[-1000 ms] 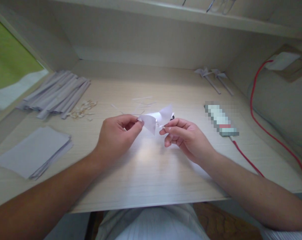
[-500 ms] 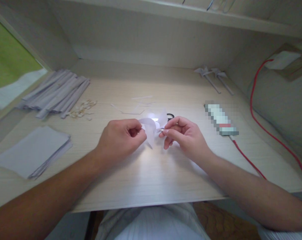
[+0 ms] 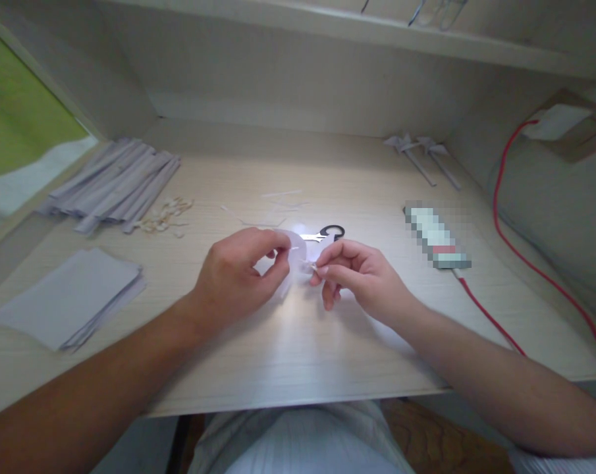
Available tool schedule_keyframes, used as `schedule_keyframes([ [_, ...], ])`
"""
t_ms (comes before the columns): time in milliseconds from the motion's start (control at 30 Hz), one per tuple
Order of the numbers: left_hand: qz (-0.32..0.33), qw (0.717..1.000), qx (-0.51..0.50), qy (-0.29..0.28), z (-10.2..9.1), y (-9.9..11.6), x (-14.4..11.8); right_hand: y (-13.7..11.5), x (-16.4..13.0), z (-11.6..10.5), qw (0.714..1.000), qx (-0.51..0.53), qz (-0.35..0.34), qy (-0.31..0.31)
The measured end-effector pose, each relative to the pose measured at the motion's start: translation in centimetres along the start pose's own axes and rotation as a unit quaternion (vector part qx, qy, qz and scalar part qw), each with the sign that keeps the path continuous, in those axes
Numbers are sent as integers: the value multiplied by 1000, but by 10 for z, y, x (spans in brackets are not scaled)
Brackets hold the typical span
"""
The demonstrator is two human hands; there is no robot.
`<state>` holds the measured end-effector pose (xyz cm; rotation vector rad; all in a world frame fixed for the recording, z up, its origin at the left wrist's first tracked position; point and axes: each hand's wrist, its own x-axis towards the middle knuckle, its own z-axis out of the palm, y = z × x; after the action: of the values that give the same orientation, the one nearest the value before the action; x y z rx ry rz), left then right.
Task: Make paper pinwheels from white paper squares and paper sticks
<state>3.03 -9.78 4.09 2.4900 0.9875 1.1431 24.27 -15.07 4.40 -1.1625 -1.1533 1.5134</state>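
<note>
Two hands meet over the middle of the desk [image 3: 298, 355], just toward the near edge from the scissors [image 3: 325, 233]. The left hand [image 3: 238, 276] pinches a small folded white paper [image 3: 294, 253] between thumb and forefinger, with the other fingers curled under. The right hand [image 3: 359, 276] pinches the paper's right side with thumb and forefinger tips; whether a small pin or tab sits between those fingertips cannot be told, as the spot is blurred and overexposed. Both hands are closed on the paper and almost touch each other, held just above the desk surface.

The scissors lie flat just beyond the paper, black handle loop to the right, blades pointing left. Thin paper slivers [image 3: 278, 201] lie farther back toward the centre. At the left rear, a pile of rolled paper sticks [image 3: 114, 187] lies diagonally, with a scatter of small pale bits [image 3: 164, 217] beside its near end. A stack of sheets [image 3: 70, 306] rests near the left front corner. Two finished pinwheels [image 3: 419, 155] lie at the right rear. A pixelated tube-like item [image 3: 438, 237] lies at the right, and a red cable [image 3: 505, 224] runs along the right edge.
</note>
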Motion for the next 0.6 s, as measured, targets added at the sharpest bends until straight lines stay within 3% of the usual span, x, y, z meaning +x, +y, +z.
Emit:
schedule_keyframes([
  [167,22,1000,3,-20,-2,-4,0,0,0,-4,999,-40,-17,15],
  [300,7,996,8,-91,-3,-5,2,4,-4,-4,983,-152,-91,46],
  [400,-5,990,-16,-140,-3,-7,4,8,-5,-4,970,-212,-116,34],
  [600,-35,984,-62,-162,0,-11,2,9,-1,-4,983,-169,-78,1],
])
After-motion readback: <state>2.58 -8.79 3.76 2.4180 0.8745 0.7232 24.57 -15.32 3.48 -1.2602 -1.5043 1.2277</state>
